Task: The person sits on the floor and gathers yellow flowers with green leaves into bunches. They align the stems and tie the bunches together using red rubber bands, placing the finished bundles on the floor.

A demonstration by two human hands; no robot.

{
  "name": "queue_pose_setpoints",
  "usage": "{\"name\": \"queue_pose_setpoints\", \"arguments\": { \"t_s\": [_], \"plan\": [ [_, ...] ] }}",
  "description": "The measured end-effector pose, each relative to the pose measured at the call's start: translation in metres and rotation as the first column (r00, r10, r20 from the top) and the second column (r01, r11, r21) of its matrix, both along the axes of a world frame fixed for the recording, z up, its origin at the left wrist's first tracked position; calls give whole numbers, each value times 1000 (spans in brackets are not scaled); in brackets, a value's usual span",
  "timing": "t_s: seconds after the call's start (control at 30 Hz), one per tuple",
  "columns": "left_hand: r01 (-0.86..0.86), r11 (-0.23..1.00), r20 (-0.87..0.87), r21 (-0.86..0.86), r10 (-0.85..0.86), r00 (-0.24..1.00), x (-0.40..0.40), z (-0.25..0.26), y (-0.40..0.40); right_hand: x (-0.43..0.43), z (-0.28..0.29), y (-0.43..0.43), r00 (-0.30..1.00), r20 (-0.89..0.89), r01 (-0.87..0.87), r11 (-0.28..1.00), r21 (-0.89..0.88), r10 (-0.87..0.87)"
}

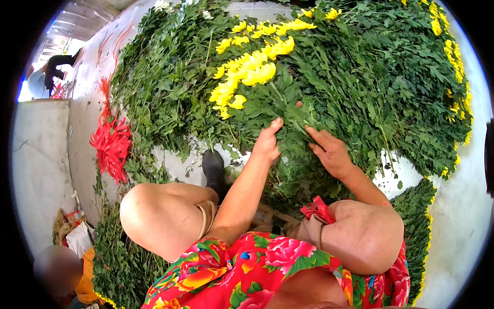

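A bunch of yellow chrysanthemums (251,71) with leafy green stems lies in front of me, its blooms pointing up and left. My left hand (268,142) grips the leafy stems from the left, thumb up. On the right, my right hand (329,148) touches a stem of the same bunch with its forefinger extended; leaves hide part of its fingers, so how firmly it holds cannot be told. A red ribbon bundle (318,210) rests at my right knee.
Large heaps of cut chrysanthemum stems (386,77) surround me. Red plastic strips (111,148) lie at the left beside the heap. A concrete wall (42,143) stands far left, a white bag (80,239) below it. Other people are partly visible at the left edge.
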State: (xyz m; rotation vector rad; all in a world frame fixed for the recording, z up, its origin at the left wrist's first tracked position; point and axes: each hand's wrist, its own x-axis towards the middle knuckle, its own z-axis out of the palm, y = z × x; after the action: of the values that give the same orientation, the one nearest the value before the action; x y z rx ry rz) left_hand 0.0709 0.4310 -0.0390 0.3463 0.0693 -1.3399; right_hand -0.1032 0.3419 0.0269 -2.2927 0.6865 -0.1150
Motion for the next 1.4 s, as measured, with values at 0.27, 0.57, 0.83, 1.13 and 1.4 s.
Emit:
{"name": "queue_pose_setpoints", "arguments": {
  "t_s": [0.27,0.57,0.83,1.13,1.4],
  "plan": [
    [-4,905,-15,425,11,1000,4,-17,4,16,6,-42,993,-45,-114,977,-179,107],
    [12,883,46,470,-38,998,6,-12,3,2,-49,-111,967,-94,140,800,-584,-238],
    [-9,889,51,458,-16,999,6,-7,5,0,-17,-99,903,318,345,928,-139,-288],
    [-4,904,42,428,-16,999,7,-6,0,33,90,-36,962,165,190,967,171,-218],
    [-108,966,110,234,84,990,1,-12,-4,17,8,9,974,227,-20,995,101,-4]
  ]
}}
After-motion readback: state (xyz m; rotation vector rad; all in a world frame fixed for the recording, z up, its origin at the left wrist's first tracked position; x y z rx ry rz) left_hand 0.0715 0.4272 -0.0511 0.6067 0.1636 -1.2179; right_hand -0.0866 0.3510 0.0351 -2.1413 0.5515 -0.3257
